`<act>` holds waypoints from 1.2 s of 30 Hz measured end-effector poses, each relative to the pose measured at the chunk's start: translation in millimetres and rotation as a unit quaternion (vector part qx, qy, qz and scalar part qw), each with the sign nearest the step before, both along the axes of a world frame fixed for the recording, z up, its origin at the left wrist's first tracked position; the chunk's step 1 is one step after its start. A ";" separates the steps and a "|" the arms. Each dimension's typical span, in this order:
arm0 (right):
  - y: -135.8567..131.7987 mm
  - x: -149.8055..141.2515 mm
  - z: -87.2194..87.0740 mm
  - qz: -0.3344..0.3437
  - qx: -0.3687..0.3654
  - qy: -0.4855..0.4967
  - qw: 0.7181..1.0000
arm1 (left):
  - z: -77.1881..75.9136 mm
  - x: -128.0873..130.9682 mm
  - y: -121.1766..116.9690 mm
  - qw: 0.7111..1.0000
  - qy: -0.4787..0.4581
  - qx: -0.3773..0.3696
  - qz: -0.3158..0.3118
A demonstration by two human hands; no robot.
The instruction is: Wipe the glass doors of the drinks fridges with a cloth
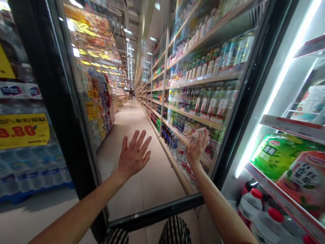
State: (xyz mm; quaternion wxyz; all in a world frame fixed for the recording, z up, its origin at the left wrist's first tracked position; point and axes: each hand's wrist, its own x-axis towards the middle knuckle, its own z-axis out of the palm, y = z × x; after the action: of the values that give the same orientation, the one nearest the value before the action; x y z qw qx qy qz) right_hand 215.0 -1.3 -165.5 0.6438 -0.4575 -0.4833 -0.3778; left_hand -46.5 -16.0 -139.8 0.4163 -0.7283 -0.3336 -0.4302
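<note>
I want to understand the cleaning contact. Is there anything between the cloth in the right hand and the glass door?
Nothing visible. The right hand presses the crumpled cloth straight onto the glass door; the left hand lies flat on the same pane.

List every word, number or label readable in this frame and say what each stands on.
"9.80" stands on the yellow price sign at left; the smaller print above it is blurred.
The green carton and the red carton in the cooler carry Chinese characters, too blurred to quote.
The shelf price strips, the blue-and-white tags and the bottle labels behind the glass door are unreadable.
</note>
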 end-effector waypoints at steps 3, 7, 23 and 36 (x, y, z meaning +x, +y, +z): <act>-3.3 -6.8 -9.7 0.036 -0.065 -0.200 0.977 | 0.2 -0.1 0.6 1.000 -0.004 -0.001 -0.006; 0.2 6.6 2.8 -0.002 -0.016 -0.085 0.996 | 0.0 -0.7 0.6 1.000 0.000 0.002 -0.006; 0.7 -2.9 10.2 -0.016 0.009 -0.028 0.999 | 18.7 18.5 0.0 1.000 0.012 -0.003 0.010; 0.0 -8.7 17.8 0.012 -0.021 -0.112 0.993 | 15.7 20.6 1.6 1.000 0.004 0.018 0.010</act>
State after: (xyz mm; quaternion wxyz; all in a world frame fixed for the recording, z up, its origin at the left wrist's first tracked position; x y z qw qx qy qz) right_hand 206.3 -1.3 -147.7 0.5806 -0.4197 -0.5658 -0.4082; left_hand -25.9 -14.4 -124.1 0.4347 -0.7188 -0.3320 -0.4291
